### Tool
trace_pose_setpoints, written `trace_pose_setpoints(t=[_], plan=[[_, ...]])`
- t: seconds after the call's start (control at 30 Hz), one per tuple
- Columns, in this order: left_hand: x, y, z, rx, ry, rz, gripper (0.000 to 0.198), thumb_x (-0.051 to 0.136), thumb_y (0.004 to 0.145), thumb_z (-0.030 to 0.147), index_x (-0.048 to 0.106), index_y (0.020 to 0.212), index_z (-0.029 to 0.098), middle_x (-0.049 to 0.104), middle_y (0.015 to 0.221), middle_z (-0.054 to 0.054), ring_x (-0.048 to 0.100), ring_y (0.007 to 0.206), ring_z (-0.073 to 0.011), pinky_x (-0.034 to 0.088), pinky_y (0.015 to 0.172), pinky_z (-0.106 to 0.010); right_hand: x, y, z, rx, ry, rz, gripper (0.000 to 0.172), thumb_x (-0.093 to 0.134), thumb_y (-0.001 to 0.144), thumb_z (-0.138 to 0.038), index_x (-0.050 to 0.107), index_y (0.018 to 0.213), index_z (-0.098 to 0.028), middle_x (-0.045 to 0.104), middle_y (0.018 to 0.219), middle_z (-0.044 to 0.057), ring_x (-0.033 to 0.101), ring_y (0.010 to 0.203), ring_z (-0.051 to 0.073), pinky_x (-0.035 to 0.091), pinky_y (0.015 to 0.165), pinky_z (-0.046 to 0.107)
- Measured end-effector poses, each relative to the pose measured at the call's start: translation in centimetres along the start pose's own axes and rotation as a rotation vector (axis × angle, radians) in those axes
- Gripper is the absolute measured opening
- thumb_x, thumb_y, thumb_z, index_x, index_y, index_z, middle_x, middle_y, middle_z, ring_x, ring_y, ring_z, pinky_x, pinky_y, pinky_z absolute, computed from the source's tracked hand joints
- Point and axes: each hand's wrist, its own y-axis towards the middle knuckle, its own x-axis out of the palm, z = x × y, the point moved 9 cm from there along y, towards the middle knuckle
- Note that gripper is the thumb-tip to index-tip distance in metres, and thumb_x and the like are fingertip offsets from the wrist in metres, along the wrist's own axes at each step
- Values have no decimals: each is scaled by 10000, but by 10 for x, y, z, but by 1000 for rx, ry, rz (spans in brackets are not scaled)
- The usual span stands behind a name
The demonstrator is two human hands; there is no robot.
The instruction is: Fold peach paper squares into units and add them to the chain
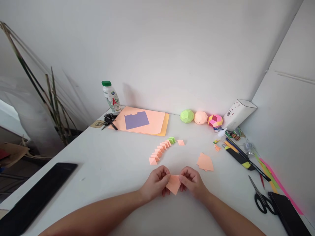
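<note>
A small peach piece of paper (174,185) is pinched between both hands just above the white table. My left hand (157,183) grips its left corner with thumb and fingers. On the opposite corner, my right hand (193,182) has a similar pinch. Beyond the hands, a curved row of folded peach paper pieces (159,150) ends in green folded pieces (171,140). One single peach folded piece (181,142) lies to the right of that row. A small stack of flat peach papers (205,162) rests to the right of my right hand.
Peach sheets (155,121) with a purple paper (136,120) lie at the back, near a bottle (112,98) and keys (109,120). Paper balls (200,117) line the wall. Cutter (238,157), scissors (262,199) and a black phone-like object (286,209) are right; a black slab (41,196) left.
</note>
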Motion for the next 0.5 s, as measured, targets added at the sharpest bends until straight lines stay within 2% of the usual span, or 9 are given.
trace_pose_setpoints(t=[0.17,0.37,0.5], plan=[[-6,1,0,0,-39,54,255,444,880,427,363,762,216,576,476,47,495,376,-103,368,375,-195,-6,1,-1,-25,51,43,250,598,823,-367,469,710,-184,535,520,-46,501,458,99,384,456,219],[3,1,1,7,-58,-30,265,471,869,463,401,841,209,603,535,35,546,415,-114,363,361,-184,-6,2,2,-36,19,48,203,635,797,-355,543,774,-175,551,577,-30,519,507,108,414,489,236],[2,1,1,-3,-54,-2,289,513,844,466,423,806,194,610,541,27,546,408,-108,369,358,-184,-8,3,3,-20,20,79,207,654,777,-358,555,803,-179,547,582,-34,509,503,104,421,491,239]])
